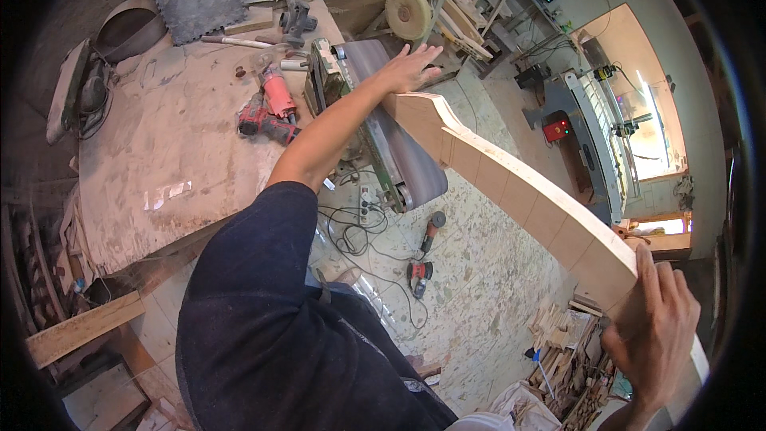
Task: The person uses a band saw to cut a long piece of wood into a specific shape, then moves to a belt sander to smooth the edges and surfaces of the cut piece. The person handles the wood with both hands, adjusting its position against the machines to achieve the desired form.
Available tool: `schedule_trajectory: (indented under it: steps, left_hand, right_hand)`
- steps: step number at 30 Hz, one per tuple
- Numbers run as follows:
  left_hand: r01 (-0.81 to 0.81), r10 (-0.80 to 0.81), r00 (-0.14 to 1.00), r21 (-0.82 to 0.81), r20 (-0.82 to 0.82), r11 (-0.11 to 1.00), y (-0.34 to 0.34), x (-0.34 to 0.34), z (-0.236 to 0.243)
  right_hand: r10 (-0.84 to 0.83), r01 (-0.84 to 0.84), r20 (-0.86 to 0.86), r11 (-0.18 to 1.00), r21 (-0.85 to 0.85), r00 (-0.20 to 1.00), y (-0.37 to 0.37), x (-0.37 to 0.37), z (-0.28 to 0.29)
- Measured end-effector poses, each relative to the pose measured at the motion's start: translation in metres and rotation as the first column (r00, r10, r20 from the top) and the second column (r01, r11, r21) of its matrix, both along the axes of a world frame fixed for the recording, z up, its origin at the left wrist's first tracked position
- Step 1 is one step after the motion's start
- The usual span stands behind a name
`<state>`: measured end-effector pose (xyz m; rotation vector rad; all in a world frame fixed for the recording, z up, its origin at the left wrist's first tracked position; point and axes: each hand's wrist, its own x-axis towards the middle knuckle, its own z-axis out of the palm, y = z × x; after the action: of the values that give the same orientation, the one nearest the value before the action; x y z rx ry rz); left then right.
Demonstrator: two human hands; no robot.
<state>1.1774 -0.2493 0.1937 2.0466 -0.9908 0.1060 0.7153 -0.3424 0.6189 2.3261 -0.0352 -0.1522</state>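
A long, curved wooden piece [527,207] with a shaped end runs from the belt sander [411,164] toward the lower right. Its far end lies against or very close to the upright grey sanding belt; my hand and arm partly hide the contact. My left hand [408,70] rests on that end, fingers stretched out and spread, palm on the wood. Farther down the piece, my right hand [661,315] wraps round it, fingers over the upper edge and thumb on the near side. Whether the belt is running, I cannot tell for sure.
Left of the sander stands a dusty workbench [159,144] with a red-and-black power tool [267,116]. Cables [355,231] and two small power tools [420,271] lie on the floor. Wood scraps [566,351] are piled at lower right. A grey machine [586,140] stands beyond.
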Motion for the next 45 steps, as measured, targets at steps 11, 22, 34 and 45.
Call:
schedule_trajectory:
  steps: [11,22,34,45]
  left_hand:
    - [-0.011,0.007,0.997,0.054,0.078,0.999,0.002,-0.001,0.007]
    - [0.019,-0.028,0.993,0.075,0.115,0.997,0.005,-0.007,0.017]
    - [-0.298,-0.312,0.848,-0.872,-0.428,0.388,0.031,0.013,0.052]
    - [0.658,-0.536,0.661,-0.063,0.525,0.750,0.031,-0.301,0.081]
  right_hand:
    - [0.004,-0.007,0.024,0.989,0.148,1.000,-0.019,-0.034,-0.059]
    - [-0.037,-0.009,0.161,0.961,0.278,0.986,-0.053,-0.095,-0.189]
    - [-0.242,0.007,0.313,0.801,0.599,0.919,-0.071,-0.128,-0.296]
    - [-0.475,-0.082,0.281,0.397,0.914,0.834,-0.060,-0.176,-0.369]
